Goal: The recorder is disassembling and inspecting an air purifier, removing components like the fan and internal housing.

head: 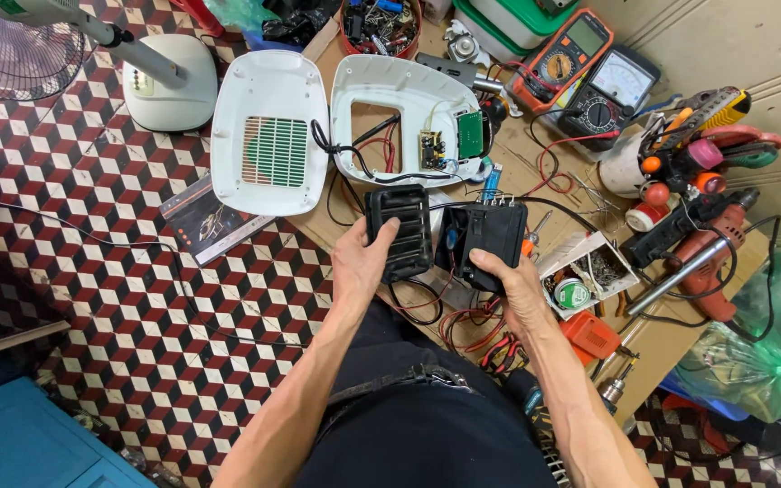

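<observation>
Fingers of the left hand [362, 262] are wrapping around a black ribbed battery holder [399, 231], with the thumb lying across its front and the other fingers curled behind it. Fingers of the right hand [510, 280] are gripping a black box part [492, 239], thumb on its front face and the rest hidden behind. Both black parts are being held up side by side, just apart, over the person's lap and the edge of a cardboard sheet [680, 334] on the floor. Thin wires are running from the two parts up to an open white shell [390, 86], which is lying inside-up with a small green circuit board [470, 134] in it. Just left of that shell, a white cover with a grille [268, 136] is lying flat on the checkered floor [137, 298]. An orange meter [560, 59] and a dark meter [609, 95] are sitting farther back on the right. A red drill [702, 258] is lying near the right hand, beside a cup of screwdrivers [625, 163]. A white fan base [169, 81] is standing at the far left.
</observation>
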